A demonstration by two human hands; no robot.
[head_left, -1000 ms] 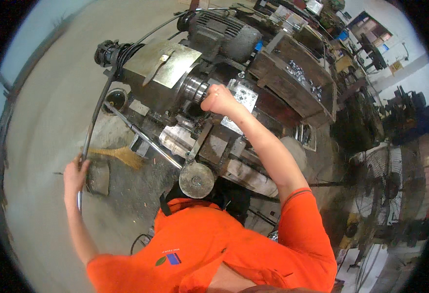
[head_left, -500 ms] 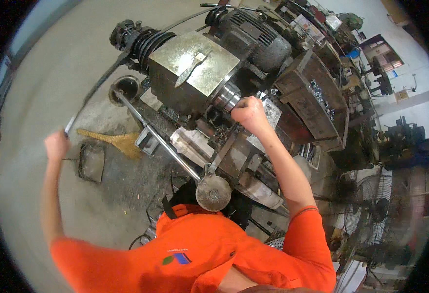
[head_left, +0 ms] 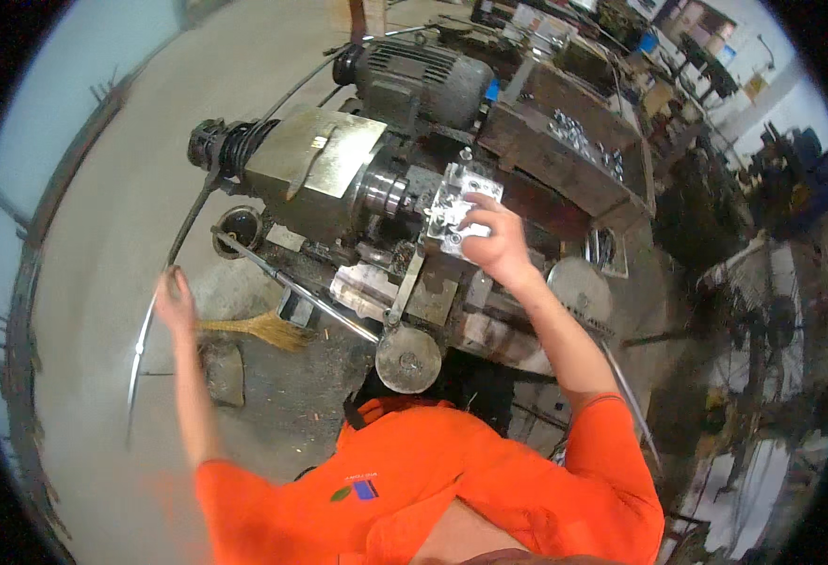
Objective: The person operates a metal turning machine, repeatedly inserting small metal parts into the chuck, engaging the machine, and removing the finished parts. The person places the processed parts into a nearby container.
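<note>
My left hand (head_left: 177, 299) is at the long lever (head_left: 139, 350), its fingers curled round the bar where the dark part meets the bright part. My right hand (head_left: 499, 243) reaches over the silvery tool block (head_left: 450, 212) on the lathe's slide, fingers bent and apart. No held part shows in it. Just left of the block, the shiny round chuck (head_left: 386, 193) sticks out of the headstock (head_left: 324, 202). A brush-like tool (head_left: 308, 168) lies on the headstock's flat metal cover (head_left: 350, 155).
Behind stands a ribbed motor (head_left: 423, 83). A metal bin (head_left: 565, 155) with small shiny parts is at the back right. A round handwheel (head_left: 408, 360) sits close to my body. A straw broom (head_left: 268, 328) and dustpan (head_left: 223, 372) lie on the floor at left.
My right hand has left the chuck for the tool block, its fingers now apart. My left hand has shifted rightward along the lever, toward its dark part. The view has turned.
</note>
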